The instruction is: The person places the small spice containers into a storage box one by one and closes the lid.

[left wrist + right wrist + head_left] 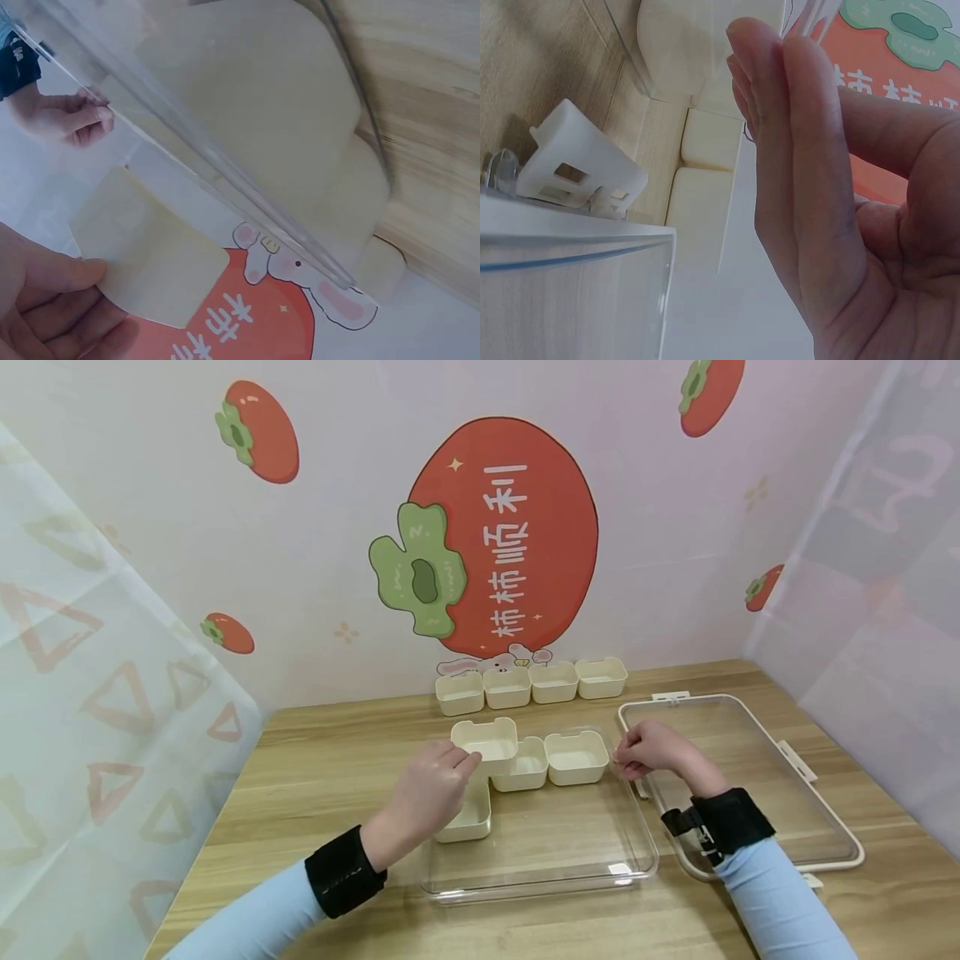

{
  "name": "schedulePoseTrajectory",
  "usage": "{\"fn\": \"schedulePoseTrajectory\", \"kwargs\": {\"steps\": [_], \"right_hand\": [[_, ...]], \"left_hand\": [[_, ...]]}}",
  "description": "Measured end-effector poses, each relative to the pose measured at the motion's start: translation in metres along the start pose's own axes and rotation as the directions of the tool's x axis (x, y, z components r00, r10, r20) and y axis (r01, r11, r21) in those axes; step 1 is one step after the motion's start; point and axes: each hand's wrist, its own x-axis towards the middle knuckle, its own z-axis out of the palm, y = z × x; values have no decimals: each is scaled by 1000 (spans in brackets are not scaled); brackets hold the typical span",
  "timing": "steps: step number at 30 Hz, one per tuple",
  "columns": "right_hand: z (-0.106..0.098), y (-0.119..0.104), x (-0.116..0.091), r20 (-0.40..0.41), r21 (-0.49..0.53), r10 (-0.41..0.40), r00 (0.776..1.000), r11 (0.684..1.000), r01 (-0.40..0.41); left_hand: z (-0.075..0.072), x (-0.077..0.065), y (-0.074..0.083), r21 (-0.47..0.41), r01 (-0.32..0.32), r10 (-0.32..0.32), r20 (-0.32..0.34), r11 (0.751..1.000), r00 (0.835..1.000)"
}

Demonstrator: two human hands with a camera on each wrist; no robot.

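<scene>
My left hand [427, 793] pinches a small cream plastic box [487, 742] by its near side, held over the left part of a clear rectangular container [540, 889]. In the left wrist view, the thumb lies against the box's wall. Inside the container sit three more cream boxes: one at the left [471, 817], partly behind my left hand, one at the back [522, 768], overlapped by the held box, and one at the back right [577, 760]. At the container's right side, my right hand [663, 750] pinches its clear rim between thumb and fingers.
Several cream boxes [553, 683] stand in a row along the back wall. To the right lies a clear lid [750, 793] with a pale rim and white latches [797, 762], close to the container. Printed cloth walls [322, 527] enclose the wooden table [322, 777].
</scene>
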Motion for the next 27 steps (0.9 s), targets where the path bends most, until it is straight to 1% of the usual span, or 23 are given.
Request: {"fn": "schedulePoseTrajectory", "kwargs": {"steps": [5, 16, 22, 27], "right_hand": [[0, 0, 0, -2, -6, 1, 1000, 1000, -1], [0, 0, 0, -5, -7, 2, 1000, 1000, -2], [0, 0, 0, -8, -12, 4, 1000, 1000, -4], [0, -1, -1, -9, -17, 4, 1000, 1000, -5]], "left_hand": [[-4, 2, 8, -29, -4, 4, 1, 1000, 1000], [-12, 9, 21, -41, -42, 42, 8, 998, 999], [-17, 13, 27, -69, -56, 60, 53, 996, 997], [-19, 16, 31, -90, -49, 58, 92, 995, 994]]}}
